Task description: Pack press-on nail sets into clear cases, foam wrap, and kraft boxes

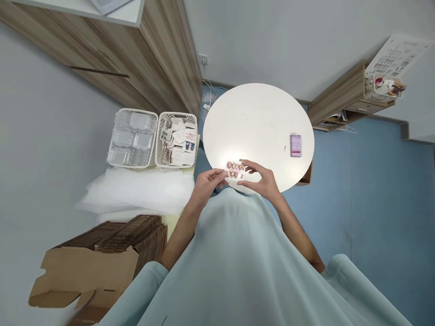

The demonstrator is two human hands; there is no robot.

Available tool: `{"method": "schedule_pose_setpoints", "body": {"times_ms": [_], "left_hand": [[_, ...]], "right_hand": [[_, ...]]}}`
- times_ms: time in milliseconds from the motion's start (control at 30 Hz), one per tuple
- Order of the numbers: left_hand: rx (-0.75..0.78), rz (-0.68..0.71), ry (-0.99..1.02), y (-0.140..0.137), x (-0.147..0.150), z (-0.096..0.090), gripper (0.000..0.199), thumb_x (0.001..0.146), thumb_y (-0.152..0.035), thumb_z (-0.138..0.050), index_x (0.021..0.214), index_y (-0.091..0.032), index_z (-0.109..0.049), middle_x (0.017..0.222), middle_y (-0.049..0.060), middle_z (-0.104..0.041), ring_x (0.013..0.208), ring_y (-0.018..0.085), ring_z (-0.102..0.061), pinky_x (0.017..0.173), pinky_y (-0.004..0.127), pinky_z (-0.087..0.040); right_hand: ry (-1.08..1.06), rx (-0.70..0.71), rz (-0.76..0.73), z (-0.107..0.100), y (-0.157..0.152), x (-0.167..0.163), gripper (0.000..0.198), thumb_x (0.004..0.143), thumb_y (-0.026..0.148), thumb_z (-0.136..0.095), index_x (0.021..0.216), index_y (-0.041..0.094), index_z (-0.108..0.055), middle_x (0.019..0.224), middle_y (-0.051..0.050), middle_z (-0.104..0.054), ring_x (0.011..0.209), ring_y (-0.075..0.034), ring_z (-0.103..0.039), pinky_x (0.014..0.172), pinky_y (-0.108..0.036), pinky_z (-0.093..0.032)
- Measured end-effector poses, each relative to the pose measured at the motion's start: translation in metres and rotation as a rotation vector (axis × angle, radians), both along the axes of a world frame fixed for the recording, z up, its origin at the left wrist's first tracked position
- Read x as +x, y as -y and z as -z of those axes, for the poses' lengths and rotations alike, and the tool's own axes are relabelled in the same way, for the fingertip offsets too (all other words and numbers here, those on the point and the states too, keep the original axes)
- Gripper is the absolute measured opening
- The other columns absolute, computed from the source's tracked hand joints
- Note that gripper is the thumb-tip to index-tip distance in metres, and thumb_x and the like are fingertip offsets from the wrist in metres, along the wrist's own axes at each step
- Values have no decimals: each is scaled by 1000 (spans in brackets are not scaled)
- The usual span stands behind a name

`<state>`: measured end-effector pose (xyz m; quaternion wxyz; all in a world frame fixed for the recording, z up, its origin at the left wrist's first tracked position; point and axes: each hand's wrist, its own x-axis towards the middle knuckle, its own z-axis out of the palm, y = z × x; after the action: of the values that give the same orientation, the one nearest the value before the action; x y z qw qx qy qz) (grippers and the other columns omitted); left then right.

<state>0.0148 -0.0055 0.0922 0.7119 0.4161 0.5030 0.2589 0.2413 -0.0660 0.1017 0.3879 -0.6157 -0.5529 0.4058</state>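
A small clear-and-white card of press-on nails [235, 166] is held over the near edge of a round white table [258, 117]. Its pinkish-gold nails lie in two rows. My left hand [208, 184] pinches the card's left end between thumb and fingers. At the other end, my right hand [263, 179] has its thumb by the lower edge and its index finger by the upper edge, gripping the card's right side. The fingertips cover small parts of the card.
On the table's right lies a purple-and-pink packet [295, 146]. At left stand a white basket of nail cards [159, 151] and a basket of clear plastic boxes [142, 141]. Below them are white translucent sheets [139, 190] and folded cardboard boxes [91, 271]. A wooden cabinet [163, 50] borders the table's far left.
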Motion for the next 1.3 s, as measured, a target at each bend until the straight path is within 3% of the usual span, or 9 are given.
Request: {"method": "schedule_pose_setpoints", "body": {"times_ms": [100,200,333,600,700,833,933,1100,1300], "left_hand": [[59,-29,-56,1,5,-3,47,78,-64,-88,90,-19,-79,74,5,-76,68,19,-68,65,31,-51],[138,-57,-119,4,9,-1,45,79,-63,-87,89,-20,-78,77,5,-76,72,21,-72,68,32,-53],[266,-57,-193,10,15,2,38,85,-59,-83,91,-22,-79,83,4,-79,76,21,-72,75,33,-56],[436,-31,-258,21,23,4,29,93,-53,-76,93,-24,-80,93,5,-81,84,21,-73,83,34,-58],[394,-9,-246,22,22,6,33,94,-55,-75,97,-22,-80,98,7,-81,87,21,-74,85,35,-58],[171,-3,-124,16,17,11,53,94,-67,-70,119,-21,-78,118,12,-81,97,24,-76,86,36,-59],[74,5,-61,11,13,12,60,93,-73,-67,120,-20,-80,119,13,-80,97,24,-75,81,34,-58],[116,-40,-64,8,13,-2,50,93,-66,-71,111,-21,-84,101,8,-80,84,20,-69,76,32,-54],[195,-25,-142,5,20,-16,46,93,-63,-72,110,-23,-85,92,6,-79,82,21,-70,75,34,-55]], "right_hand": [[116,40,-48,3,0,1,73,85,51,-90,150,35,-64,148,-7,-70,126,-31,-71,109,-51,-59],[281,142,-105,7,-2,-2,88,85,48,-91,162,33,-51,162,-11,-58,150,-36,-53,123,-58,-47],[441,190,-164,8,-5,-12,95,91,39,-86,171,34,-35,171,-11,-47,161,-37,-40,128,-61,-39],[517,199,-197,3,-11,-24,77,105,30,-67,173,31,-31,138,-11,-71,137,-34,-63,116,-54,-51],[456,175,-216,6,-10,-22,76,105,29,-65,173,32,-31,130,-10,-74,124,-31,-69,111,-52,-56],[218,173,-147,7,-6,-19,87,100,34,-74,174,38,-26,148,-9,-67,135,-30,-66,113,-50,-57],[-37,127,-76,4,-5,-17,101,94,43,-82,175,38,-22,158,-10,-60,141,-29,-63,116,-50,-56],[-248,8,-42,4,-6,-11,109,86,57,-87,173,36,-25,162,-13,-57,146,-31,-59,116,-51,-56],[-304,32,-4,10,-6,-2,102,84,56,-88,169,33,-35,162,-14,-58,150,-32,-56,117,-54,-54]]}}
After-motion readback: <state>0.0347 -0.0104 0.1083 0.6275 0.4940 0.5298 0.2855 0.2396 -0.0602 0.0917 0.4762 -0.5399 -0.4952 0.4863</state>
